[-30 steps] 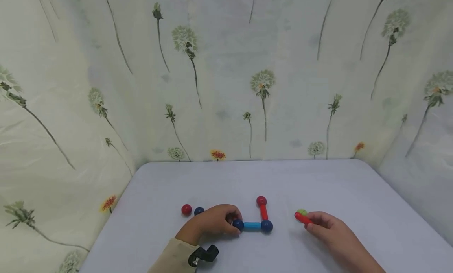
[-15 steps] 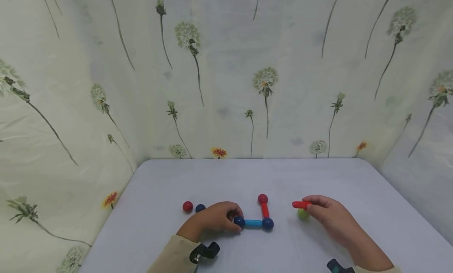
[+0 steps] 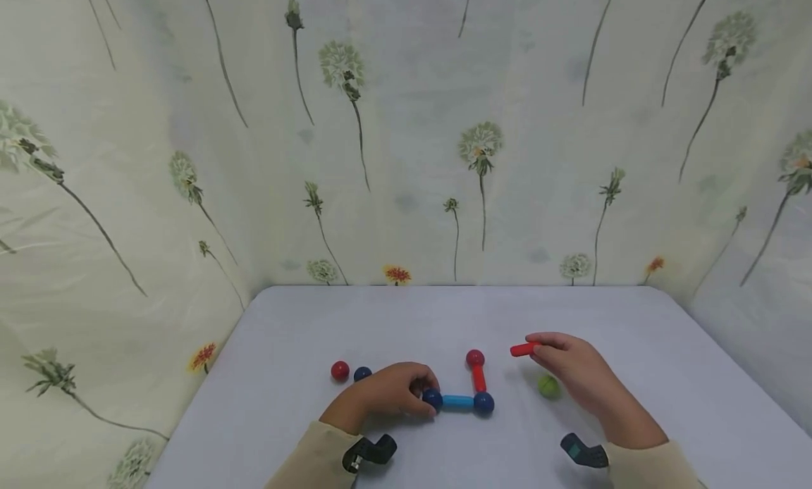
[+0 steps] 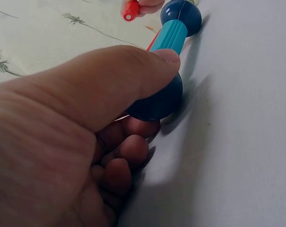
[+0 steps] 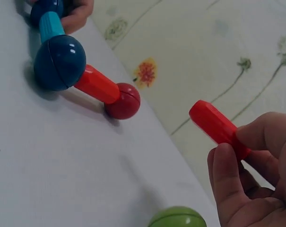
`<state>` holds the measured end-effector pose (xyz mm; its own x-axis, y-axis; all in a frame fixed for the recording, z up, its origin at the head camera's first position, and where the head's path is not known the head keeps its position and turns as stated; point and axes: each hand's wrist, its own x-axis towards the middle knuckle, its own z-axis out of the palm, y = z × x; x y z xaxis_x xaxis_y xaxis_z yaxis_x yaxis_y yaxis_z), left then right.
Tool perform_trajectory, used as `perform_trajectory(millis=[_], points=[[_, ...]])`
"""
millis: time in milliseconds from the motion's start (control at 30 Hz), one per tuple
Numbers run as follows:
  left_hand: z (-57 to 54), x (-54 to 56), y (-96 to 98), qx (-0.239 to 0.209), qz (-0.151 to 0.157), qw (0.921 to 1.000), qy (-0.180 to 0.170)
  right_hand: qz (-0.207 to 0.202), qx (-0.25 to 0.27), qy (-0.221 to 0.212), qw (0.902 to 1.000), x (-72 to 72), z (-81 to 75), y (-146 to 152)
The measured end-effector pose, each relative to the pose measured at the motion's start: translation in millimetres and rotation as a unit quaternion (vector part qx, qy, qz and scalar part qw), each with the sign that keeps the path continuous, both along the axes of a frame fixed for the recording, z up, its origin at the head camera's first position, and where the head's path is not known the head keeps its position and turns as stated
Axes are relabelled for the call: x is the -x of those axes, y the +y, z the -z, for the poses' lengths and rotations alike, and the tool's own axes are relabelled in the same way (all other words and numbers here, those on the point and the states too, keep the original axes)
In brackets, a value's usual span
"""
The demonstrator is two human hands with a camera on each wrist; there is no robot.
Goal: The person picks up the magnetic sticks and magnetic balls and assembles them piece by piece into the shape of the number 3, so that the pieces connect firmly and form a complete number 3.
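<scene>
My left hand (image 3: 396,396) grips the dark blue ball (image 3: 433,399) at the near-left end of a joined piece on the table. From that ball a light blue rod (image 3: 457,402) runs right to a second dark blue ball (image 5: 60,62). A red rod (image 5: 98,84) leads from there back to a red ball (image 3: 475,358). My right hand (image 3: 574,369) pinches a loose red rod (image 5: 213,124) between thumb and fingers, raised off the table. Its free end points left, towards the red ball but apart from it. In the left wrist view, a small hole shows in the rod's end.
A green ball (image 3: 548,386) lies on the white table (image 3: 393,320) below my right hand. Left of my left hand are a loose red ball (image 3: 340,370) and a dark blue ball (image 3: 362,373). A flower-printed cloth (image 3: 406,158) hangs behind and at the sides.
My right hand has lifted the red rod away from the green ball and carried it back and slightly left. The green ball stays on the table. My left hand keeps its grip.
</scene>
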<state>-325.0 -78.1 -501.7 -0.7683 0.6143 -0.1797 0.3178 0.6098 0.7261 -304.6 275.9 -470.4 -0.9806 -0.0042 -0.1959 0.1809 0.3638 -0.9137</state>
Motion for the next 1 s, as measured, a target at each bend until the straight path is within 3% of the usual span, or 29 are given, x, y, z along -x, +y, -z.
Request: perform_trajectory(millis=[333, 500, 833, 1000], points=[[0.1, -2.2, 0.0, 0.003, -0.010, 0.9999, -0.013, 0.039, 0.018, 0.002, 0.9991, 19.6, 11.7, -26.8], [-1.7, -1.1, 0.4, -0.002, -0.010, 0.9999, -0.008, 0.048, 0.009, 0.004, 0.9988, 26.5, 6.9, -34.0], [-0.4, 1.4, -2.3, -0.005, -0.009, 0.9999, -0.010, 0.058, 0.068, 0.000, 0.9960, 38.4, 4.6, -52.0], [0.2, 2.9, -0.2, -0.004, -0.005, 0.9999, -0.009, 0.066, 0.071, -0.007, 0.9952, 43.8, 5.7, -59.3]])
